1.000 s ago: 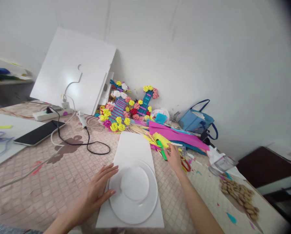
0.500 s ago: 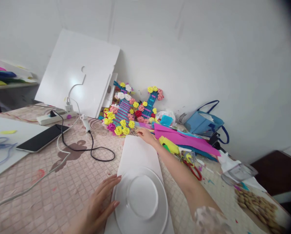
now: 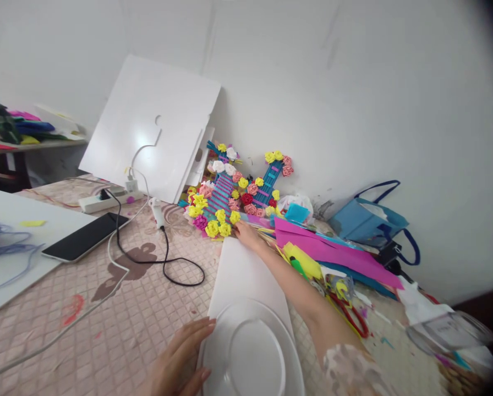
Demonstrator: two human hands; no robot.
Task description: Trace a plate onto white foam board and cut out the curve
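Observation:
My left hand (image 3: 184,355) is open, its fingertips and thumb at the left edge of an upturned white plate (image 3: 257,352). The plate lies on a long white board (image 3: 246,278), over its near end. My right hand (image 3: 248,235) reaches across to the board's far end. Its fingers are curled down beside yellow paper flowers (image 3: 217,228) and some thin sticks (image 3: 267,235); what they hold, if anything, is hidden. Just behind stand two woven blue-and-purple pieces, the left one (image 3: 219,192) and the right one (image 3: 267,184), both edged with paper roses.
Magenta paper (image 3: 324,245), red-handled scissors (image 3: 356,319) and a clear cup (image 3: 448,333) lie to the right. A blue bag (image 3: 366,220) leans on the wall. On the left are a dark tablet (image 3: 85,236), a glue gun (image 3: 158,212), cables and a power strip (image 3: 110,202).
The view has swung left, so things sit further right in the picture. My right hand's fingers have dipped lower by the yellow flowers. My left hand stays by the plate.

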